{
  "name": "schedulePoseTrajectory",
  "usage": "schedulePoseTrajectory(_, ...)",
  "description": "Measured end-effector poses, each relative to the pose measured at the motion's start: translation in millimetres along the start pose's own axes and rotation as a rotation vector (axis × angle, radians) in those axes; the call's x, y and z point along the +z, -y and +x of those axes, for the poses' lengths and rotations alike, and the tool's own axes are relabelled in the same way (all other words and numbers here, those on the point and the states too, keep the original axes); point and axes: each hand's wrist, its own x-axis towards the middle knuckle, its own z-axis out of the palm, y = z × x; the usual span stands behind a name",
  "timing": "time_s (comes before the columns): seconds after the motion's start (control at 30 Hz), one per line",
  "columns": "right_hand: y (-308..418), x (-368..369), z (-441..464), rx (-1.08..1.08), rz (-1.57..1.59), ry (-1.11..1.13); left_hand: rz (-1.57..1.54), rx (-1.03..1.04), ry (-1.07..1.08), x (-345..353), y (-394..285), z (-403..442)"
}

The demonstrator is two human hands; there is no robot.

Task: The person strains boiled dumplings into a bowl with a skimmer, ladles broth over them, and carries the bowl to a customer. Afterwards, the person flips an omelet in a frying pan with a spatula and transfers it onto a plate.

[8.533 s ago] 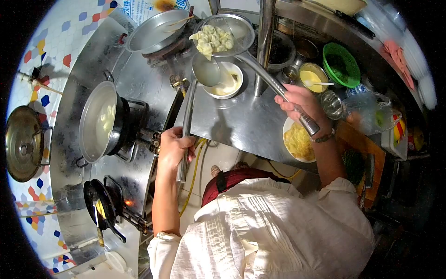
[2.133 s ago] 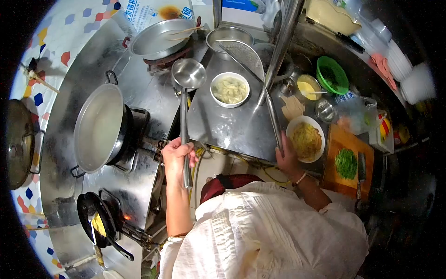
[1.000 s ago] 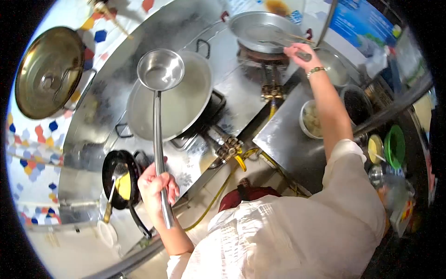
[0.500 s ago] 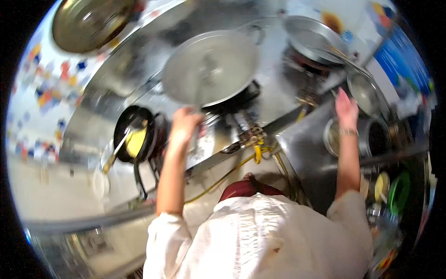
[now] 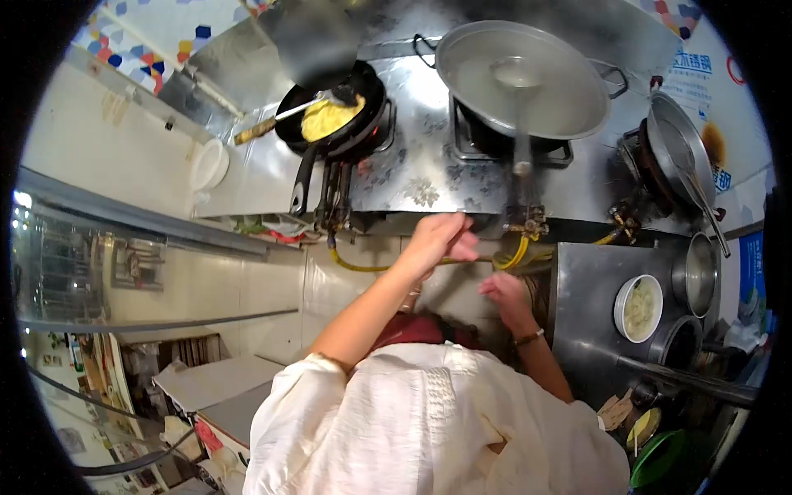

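My left hand (image 5: 444, 242) is in front of the stove edge, its fingers loosely bent and apart, with nothing in them. Lower and to the right, my right hand (image 5: 505, 299) is held in the air, fingers stretched out and slightly smeared, also without anything. Beyond my hands a wide metal pot (image 5: 605, 101) of cloudy liquid stands on the middle burner. A ladle (image 5: 522, 157) rests in it, handle over the near rim. On the left burner a black frying pan (image 5: 373, 92) holds a yellow egg-like piece (image 5: 328, 120), and a wooden-handled spatula (image 5: 257, 129) lies across the pan.
A tilted metal pan (image 5: 672, 124) with a utensil is on the right burner. The right side counter (image 5: 577, 330) bears a white bowl (image 5: 619, 311) of pale food and metal pots (image 5: 701, 272). A yellow hose (image 5: 355, 266) runs below the stove edge. A white dish (image 5: 211, 165) stands left.
My left hand has come back from the ladle handle at the large pot. My right hand has moved from above the side counter towards my body. The view has turned left.
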Motion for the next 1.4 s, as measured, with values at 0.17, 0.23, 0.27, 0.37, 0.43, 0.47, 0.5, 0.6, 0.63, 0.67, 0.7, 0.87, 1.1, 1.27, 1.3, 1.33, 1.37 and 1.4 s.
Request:
schedulePoseTrajectory(0.17,-7,87,46,0.202,-0.092,0.180,-0.075,-0.022,-0.508,-161,47,-75)
schedulePoseTrajectory(0.23,-19,127,76,0.293,-0.079,0.146,-0.095,0.027,-0.674,-225,45,-92)
schedulePoseTrajectory(0.27,-26,145,92,0.287,-0.077,0.129,-0.092,0.023,-0.657,-252,40,-97)
schedulePoseTrajectory(0.37,-47,203,138,0.322,-0.234,-0.068,0.119,0.370,-0.828,-333,-6,-93)
schedulePoseTrajectory(0.43,-27,252,154,0.292,-0.078,-0.077,0.419,0.569,-0.889,-365,-56,-88)
schedulePoseTrajectory(0.47,-12,276,162,0.245,0.080,-0.054,0.589,0.627,-0.950,-374,-94,-77)
schedulePoseTrajectory(0.5,2,295,172,0.227,0.195,-0.058,0.804,0.794,-0.862,-388,-125,-62)
schedulePoseTrajectory(0.6,36,330,194,0.183,0.507,0.138,1.443,1.071,-0.644,-404,-201,-10)
schedulePoseTrajectory(0.63,48,339,195,0.255,0.492,0.115,1.439,1.085,-0.617,-410,-212,7)
schedulePoseTrajectory(0.67,56,345,198,0.328,0.474,0.093,1.622,0.813,-0.516,-418,-221,23)
schedulePoseTrajectory(0.7,58,348,200,0.315,0.485,0.153,1.785,0.530,-0.411,-425,-225,36)
schedulePoseTrajectory(0.87,63,351,197,0.289,0.312,0.111,2.029,0.547,-0.261,-457,-217,66)
schedulePoseTrajectory(1.1,60,349,191,0.228,0.292,0.157,2.079,0.668,-0.251,-418,-268,29)
schedulePoseTrajectory(1.27,57,351,188,0.176,0.305,0.149,2.200,0.555,-0.340,-395,-325,37)
schedulePoseTrajectory(1.3,63,355,183,0.146,0.272,0.118,2.211,0.552,-0.350,-384,-335,41)
schedulePoseTrajectory(1.33,60,354,184,0.146,0.281,0.130,2.278,0.498,-0.315,-372,-345,43)
schedulePoseTrajectory(1.37,55,352,187,0.111,0.249,0.149,2.344,0.440,-0.277,-361,-352,46)
schedulePoseTrajectory(1.4,48,350,191,0.076,0.217,0.166,2.357,0.430,-0.277,-353,-359,52)
